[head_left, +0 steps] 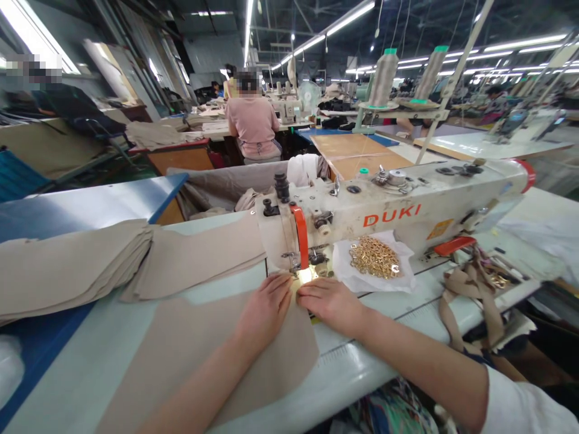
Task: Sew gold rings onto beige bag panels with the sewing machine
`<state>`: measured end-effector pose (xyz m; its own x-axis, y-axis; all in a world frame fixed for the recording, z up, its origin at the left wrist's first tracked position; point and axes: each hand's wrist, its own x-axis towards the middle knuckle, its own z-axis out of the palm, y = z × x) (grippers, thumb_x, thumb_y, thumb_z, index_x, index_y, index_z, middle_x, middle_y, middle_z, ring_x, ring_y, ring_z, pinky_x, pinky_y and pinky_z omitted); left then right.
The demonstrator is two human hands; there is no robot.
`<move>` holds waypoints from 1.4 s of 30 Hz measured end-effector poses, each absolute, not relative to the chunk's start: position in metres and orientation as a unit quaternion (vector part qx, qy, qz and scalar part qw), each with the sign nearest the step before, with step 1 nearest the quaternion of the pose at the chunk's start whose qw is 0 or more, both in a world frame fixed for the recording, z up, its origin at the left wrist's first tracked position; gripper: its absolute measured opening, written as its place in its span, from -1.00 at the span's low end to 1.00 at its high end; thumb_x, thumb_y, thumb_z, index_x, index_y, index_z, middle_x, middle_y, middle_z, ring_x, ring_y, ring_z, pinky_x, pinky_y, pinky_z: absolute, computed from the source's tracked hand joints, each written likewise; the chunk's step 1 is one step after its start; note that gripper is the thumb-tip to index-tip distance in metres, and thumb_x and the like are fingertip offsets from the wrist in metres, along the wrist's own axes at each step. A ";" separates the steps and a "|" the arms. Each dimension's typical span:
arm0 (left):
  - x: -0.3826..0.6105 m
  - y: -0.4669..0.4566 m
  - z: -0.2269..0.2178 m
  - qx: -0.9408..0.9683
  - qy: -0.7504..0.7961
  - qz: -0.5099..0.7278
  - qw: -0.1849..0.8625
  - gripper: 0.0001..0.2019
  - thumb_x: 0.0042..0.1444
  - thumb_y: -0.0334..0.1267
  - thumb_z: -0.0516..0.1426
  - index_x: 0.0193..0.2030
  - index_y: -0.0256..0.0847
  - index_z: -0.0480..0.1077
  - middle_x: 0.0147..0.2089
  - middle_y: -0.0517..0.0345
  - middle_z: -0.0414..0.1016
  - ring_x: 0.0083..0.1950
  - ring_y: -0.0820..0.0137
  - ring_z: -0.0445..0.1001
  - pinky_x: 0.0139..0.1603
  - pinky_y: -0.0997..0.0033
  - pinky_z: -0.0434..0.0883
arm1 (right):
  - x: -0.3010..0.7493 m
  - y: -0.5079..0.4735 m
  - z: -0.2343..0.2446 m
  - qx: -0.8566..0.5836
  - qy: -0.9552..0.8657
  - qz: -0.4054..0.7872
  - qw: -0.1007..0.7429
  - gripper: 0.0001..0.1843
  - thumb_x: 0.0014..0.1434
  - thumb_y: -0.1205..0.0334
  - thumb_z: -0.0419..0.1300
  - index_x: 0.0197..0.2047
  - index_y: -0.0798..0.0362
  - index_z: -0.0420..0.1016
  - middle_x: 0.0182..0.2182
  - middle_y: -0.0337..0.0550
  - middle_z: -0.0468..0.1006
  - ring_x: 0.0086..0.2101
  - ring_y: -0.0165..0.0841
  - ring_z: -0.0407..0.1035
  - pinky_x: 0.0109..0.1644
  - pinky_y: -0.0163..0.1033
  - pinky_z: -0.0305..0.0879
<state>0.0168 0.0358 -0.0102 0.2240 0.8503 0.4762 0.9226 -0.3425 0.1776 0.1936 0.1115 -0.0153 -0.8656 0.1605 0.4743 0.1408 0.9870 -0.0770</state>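
Note:
A beige fabric piece (194,337) lies on the sewing machine's bed, its upper edge at the lit needle area. My left hand (266,306) is closed on the fabric just left of the needle, fingers together and pressed down. From the right, my right hand (332,306) grips the same fabric at its edge, fingertips bent close to the presser foot. My fingers partly hide the needle and the seam. The white sewing machine (344,205) with an orange lever (300,235) stands right in front of both hands.
Gold-coloured metal rings (374,257) lie heaped on white paper (344,271) beside the machine. Stacked beige panels (76,265) sit at left, more panels (203,259) behind my left hand. Brown straps (479,295) hang at right. Thread cones (383,78) stand behind; a person in pink (253,123) sits ahead.

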 end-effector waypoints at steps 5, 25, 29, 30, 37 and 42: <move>0.017 0.030 -0.012 -0.799 -0.567 -0.181 0.087 -0.64 0.30 -0.31 -0.14 0.02 -0.39 0.39 0.04 -0.14 0.50 0.12 0.22 0.42 0.09 0.14 0.45 | 0.195 0.111 -0.015 -0.071 -0.971 0.016 0.228 -0.92 0.24 0.34 0.15 -0.24 0.11 0.48 -0.22 -0.13 0.56 -0.15 -0.32 0.40 0.00 -0.25 0.29; 0.011 0.035 -0.010 -0.801 -0.567 -0.169 0.086 -0.65 0.28 -0.31 -0.12 0.04 -0.33 0.40 0.06 -0.11 0.50 0.11 0.24 0.43 0.12 0.17 0.43 | 0.190 0.113 -0.013 -0.081 -0.977 0.028 0.197 -0.91 0.25 0.34 0.13 -0.23 0.12 0.46 -0.18 -0.09 0.57 -0.11 -0.32 0.41 0.06 -0.28 0.27; 0.011 0.037 -0.011 -0.798 -0.570 -0.183 0.068 -0.65 0.28 -0.29 -0.11 0.04 -0.31 0.41 0.06 -0.10 0.50 0.12 0.23 0.43 0.13 0.15 0.42 | 0.189 0.114 -0.013 -0.084 -0.976 0.032 0.198 -0.91 0.25 0.34 0.13 -0.22 0.13 0.46 -0.17 -0.10 0.56 -0.10 -0.32 0.40 0.07 -0.28 0.26; 0.010 0.037 -0.012 -0.798 -0.570 -0.183 0.067 -0.64 0.28 -0.28 -0.11 0.04 -0.32 0.40 0.06 -0.10 0.50 0.12 0.22 0.42 0.14 0.15 0.42 | 0.189 0.114 -0.013 -0.083 -0.976 0.033 0.197 -0.92 0.24 0.34 0.14 -0.21 0.13 0.46 -0.17 -0.10 0.56 -0.10 -0.32 0.40 0.08 -0.28 0.25; 0.009 0.037 -0.014 -0.800 -0.570 -0.166 0.086 -0.64 0.29 -0.29 -0.13 0.04 -0.35 0.40 0.06 -0.12 0.49 0.11 0.23 0.43 0.13 0.16 0.42 | 0.189 0.115 -0.012 -0.084 -0.977 0.037 0.192 -0.92 0.23 0.35 0.15 -0.21 0.14 0.46 -0.18 -0.10 0.56 -0.11 -0.32 0.40 0.08 -0.28 0.25; 0.010 0.036 -0.015 -0.805 -0.563 -0.174 0.074 -0.63 0.29 -0.30 -0.13 0.05 -0.37 0.39 0.08 -0.15 0.48 0.15 0.21 0.40 0.16 0.13 0.40 | 0.190 0.113 -0.012 -0.086 -0.977 0.036 0.192 -0.92 0.24 0.35 0.14 -0.22 0.13 0.46 -0.17 -0.10 0.56 -0.10 -0.32 0.40 0.07 -0.28 0.26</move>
